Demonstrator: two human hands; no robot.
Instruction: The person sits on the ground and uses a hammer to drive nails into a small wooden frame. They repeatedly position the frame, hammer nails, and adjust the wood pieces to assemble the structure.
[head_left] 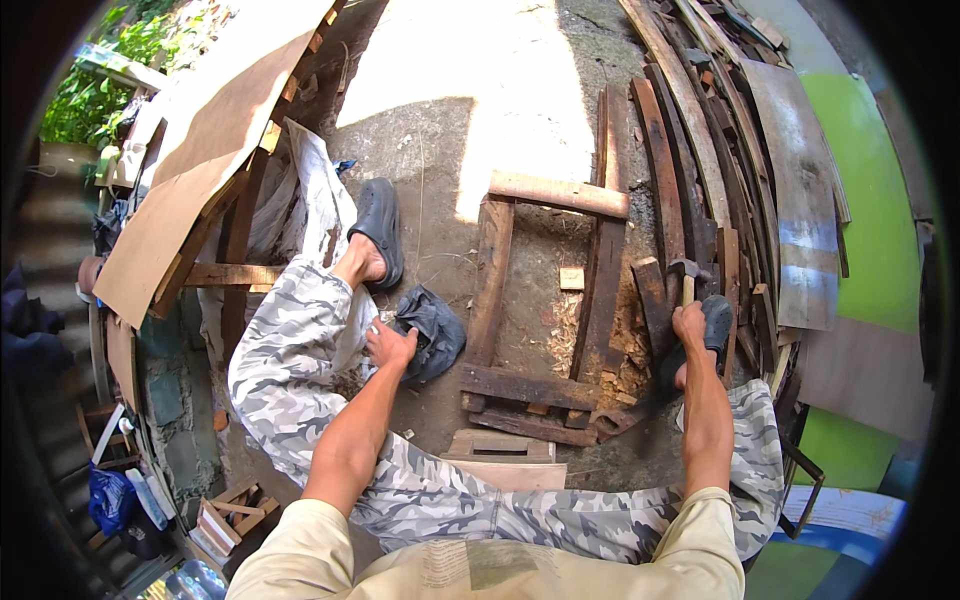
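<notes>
My right hand (690, 323) is wrapped around the handle of a hammer (688, 270), its metal head upward beside my right shoe. My left hand (391, 343) is at the mouth of a crumpled black plastic bag (436, 335), fingers curled at its edge. What lies inside the bag is hidden. Between my legs a rough rectangular frame of wooden pieces rests on the ground, with a pale crosspiece (558, 194) at the far end, a dark crosspiece (530, 386) near me and a dark side board (490, 282) on the left. A small square wood block (571, 278) lies within it.
Long timber strips (690, 120) are stacked on the right, against a grey sheet (790, 190). A plywood panel (215, 150) leans on the left. Wood shavings (565, 325) and chips litter the concrete. A low wooden piece (500, 446) lies close in front of me.
</notes>
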